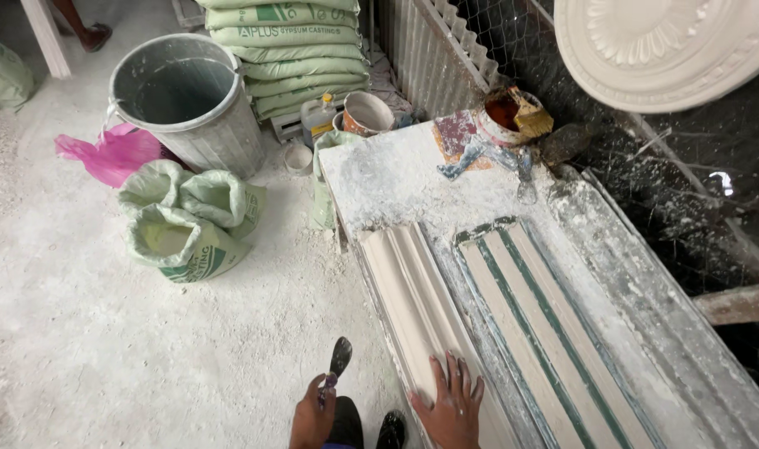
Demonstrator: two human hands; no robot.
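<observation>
A scraper is gripped by the left hand; the right hand (open, flat) is pressed on the plaster moulding, which could be cracked by leaning.

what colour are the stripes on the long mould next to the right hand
Green stripes on the off-white long mould, beside the right hand; head view.

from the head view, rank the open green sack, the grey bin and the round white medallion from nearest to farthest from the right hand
From the right hand:
1. open green sack, on the floor to the left.
2. grey bin, behind the sack, upper left.
3. round white medallion, top right corner.
</observation>
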